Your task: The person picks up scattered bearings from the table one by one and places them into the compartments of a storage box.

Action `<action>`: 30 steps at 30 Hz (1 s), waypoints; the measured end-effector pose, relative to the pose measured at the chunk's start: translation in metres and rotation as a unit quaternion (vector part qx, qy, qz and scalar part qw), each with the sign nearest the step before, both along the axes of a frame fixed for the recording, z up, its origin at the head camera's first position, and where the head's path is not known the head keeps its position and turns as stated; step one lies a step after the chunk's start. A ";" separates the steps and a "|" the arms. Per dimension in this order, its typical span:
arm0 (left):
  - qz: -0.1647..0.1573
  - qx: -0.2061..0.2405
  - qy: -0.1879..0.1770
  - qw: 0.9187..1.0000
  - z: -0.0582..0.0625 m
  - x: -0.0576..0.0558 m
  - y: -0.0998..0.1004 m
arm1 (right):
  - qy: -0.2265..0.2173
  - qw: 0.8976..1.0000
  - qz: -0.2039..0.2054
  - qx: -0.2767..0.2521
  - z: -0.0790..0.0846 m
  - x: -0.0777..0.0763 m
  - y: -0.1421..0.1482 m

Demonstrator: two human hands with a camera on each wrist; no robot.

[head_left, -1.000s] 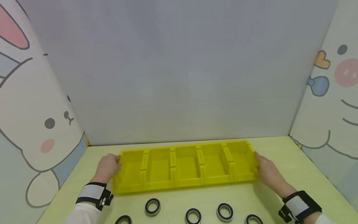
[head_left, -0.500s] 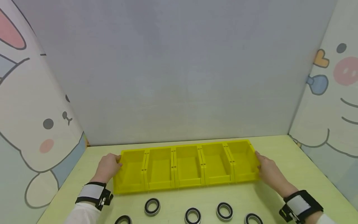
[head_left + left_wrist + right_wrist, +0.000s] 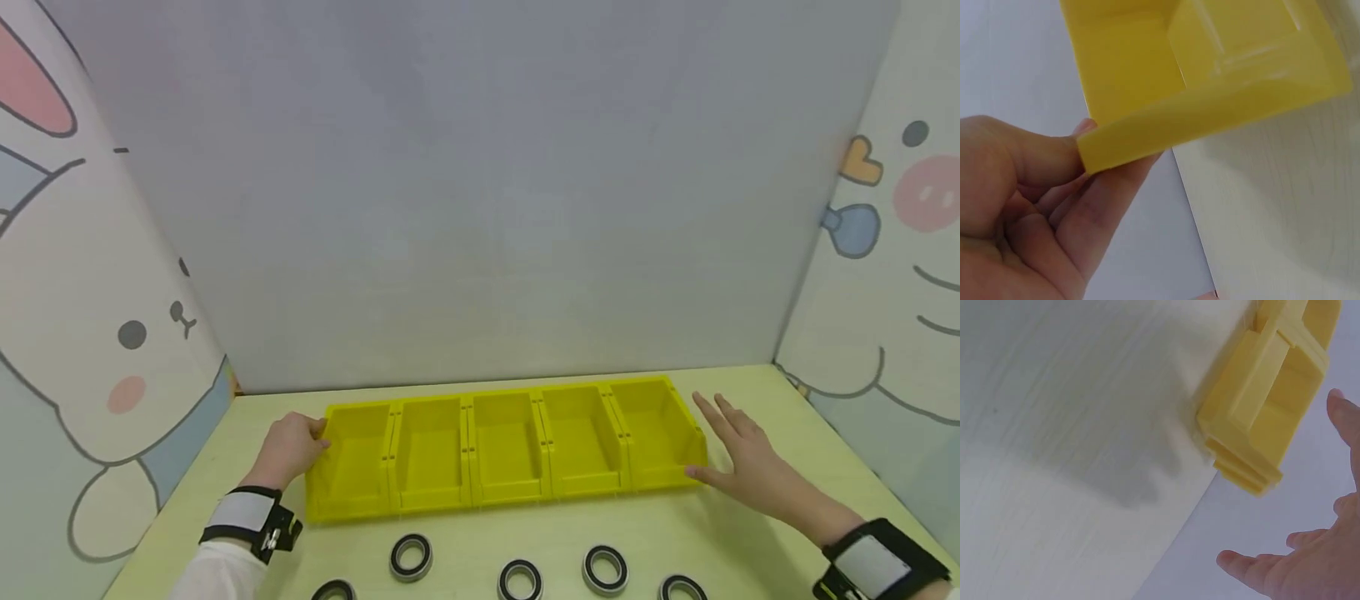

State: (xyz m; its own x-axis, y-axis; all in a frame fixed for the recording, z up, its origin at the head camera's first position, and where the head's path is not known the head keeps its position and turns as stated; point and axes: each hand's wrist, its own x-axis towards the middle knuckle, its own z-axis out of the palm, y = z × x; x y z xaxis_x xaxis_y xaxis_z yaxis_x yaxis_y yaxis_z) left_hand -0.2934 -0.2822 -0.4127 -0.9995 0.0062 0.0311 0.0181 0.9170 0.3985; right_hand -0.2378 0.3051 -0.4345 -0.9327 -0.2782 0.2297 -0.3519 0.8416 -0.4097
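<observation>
Bench [image 3: 825, 467] shows between the yellow tray [image 3: 510, 490] and the wall [image 3: 487, 208] at twelve o'clock; five compartments [image 3: 506, 442] show bare floors. Left hand [image 3: 288, 447] pinches its nine-o'clock end; right hand [image 3: 750, 468], spread wide, hovers beside three o'clock.

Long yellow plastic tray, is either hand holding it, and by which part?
The left hand pinches the long yellow plastic tray by its left end wall; the right hand holds nothing.

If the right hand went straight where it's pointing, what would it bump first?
Probably the yellow tray, at its right end, just ahead of the right hand. I can't tell how high the hand is, so it might pass over the far corner.
</observation>
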 end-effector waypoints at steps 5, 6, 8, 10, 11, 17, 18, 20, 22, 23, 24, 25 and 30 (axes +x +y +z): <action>-0.001 0.004 -0.005 1.000 0.001 -0.002 0.000 | 0.008 0.999 0.043 0.011 0.001 0.034 -0.012; -0.001 0.005 -0.006 1.000 0.001 -0.002 0.000 | 0.004 0.999 0.051 0.015 0.001 0.040 -0.015; -0.001 0.003 -0.005 1.000 0.001 -0.001 0.000 | -0.004 0.997 0.066 0.025 -0.001 0.049 -0.020; -0.001 0.002 -0.003 1.000 0.002 0.000 0.000 | -0.015 0.996 0.086 0.026 -0.004 0.056 -0.026; -0.002 0.001 -0.001 1.000 0.002 0.000 -0.001 | -0.024 0.995 0.096 0.021 -0.007 0.059 -0.028; -0.005 0.005 0.001 1.000 0.002 0.002 -0.001 | -0.154 0.979 0.132 0.026 -0.030 0.064 -0.039; -0.004 0.007 -0.001 1.000 0.003 0.003 -0.001 | -0.177 0.974 0.134 0.034 -0.034 0.064 -0.041; -0.004 0.009 -0.002 1.000 0.004 0.003 -0.001 | -0.212 0.966 0.138 0.048 -0.040 0.062 -0.044; -0.001 0.013 -0.005 1.000 0.004 0.003 0.000 | -0.234 0.960 0.139 0.064 -0.042 0.061 -0.046; 0.000 0.015 -0.005 1.000 0.005 0.003 0.000 | -0.234 0.959 0.145 0.070 -0.042 0.061 -0.047; 0.001 0.017 -0.006 1.000 0.005 0.003 0.000 | -0.235 0.957 0.148 0.076 -0.042 0.062 -0.048; 0.002 0.018 -0.006 1.000 0.005 0.003 0.001 | -0.236 0.956 0.150 0.083 -0.041 0.062 -0.050; 0.002 0.018 -0.003 1.000 0.005 0.004 0.001 | -0.251 0.952 0.147 0.099 -0.035 0.065 -0.057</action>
